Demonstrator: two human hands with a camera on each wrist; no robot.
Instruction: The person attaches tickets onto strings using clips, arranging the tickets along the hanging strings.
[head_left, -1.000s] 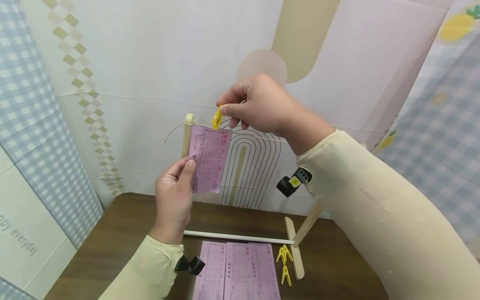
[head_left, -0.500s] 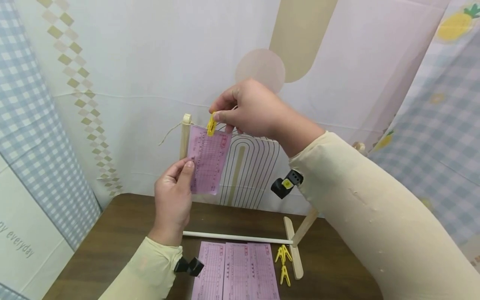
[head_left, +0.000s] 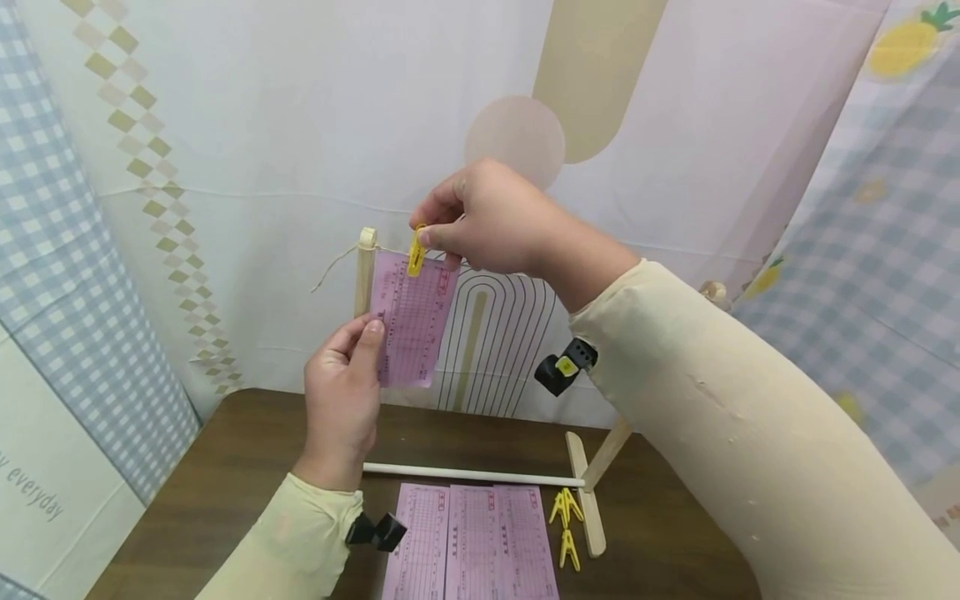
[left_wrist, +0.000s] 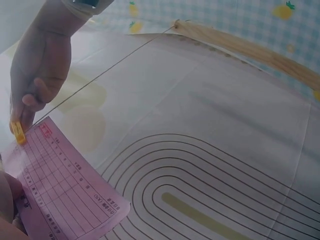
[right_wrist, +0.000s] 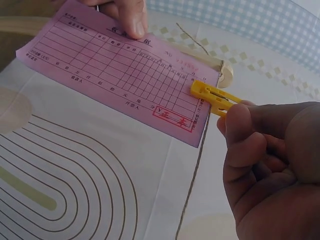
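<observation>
A pink printed receipt slip [head_left: 417, 325] hangs upright at the string, close to the left wooden post [head_left: 365, 275]. My left hand [head_left: 341, 400] pinches its left edge, thumb in front. With thumb and fingers my right hand [head_left: 487, 218] pinches a yellow clothespin [head_left: 416, 252] by its upper end. In the right wrist view the jaws of the clothespin [right_wrist: 215, 96] lie over the slip's top edge, where the string [right_wrist: 192, 187] runs. The left wrist view shows the same slip [left_wrist: 65, 185] below the right hand [left_wrist: 40, 75].
Several pink slips [head_left: 471, 542] lie side by side on the brown table [head_left: 285, 433]. Several yellow clothespins [head_left: 567, 525] lie right of them, by the wooden foot [head_left: 592, 521] of the stand. A white rod [head_left: 472, 474] crosses behind the slips. A patterned cloth [head_left: 300, 125] hangs behind.
My right hand has moved down and slightly left, bringing the clothespin from above the slip's top edge to lie over it. The left hand keeps its grip on the slip.
</observation>
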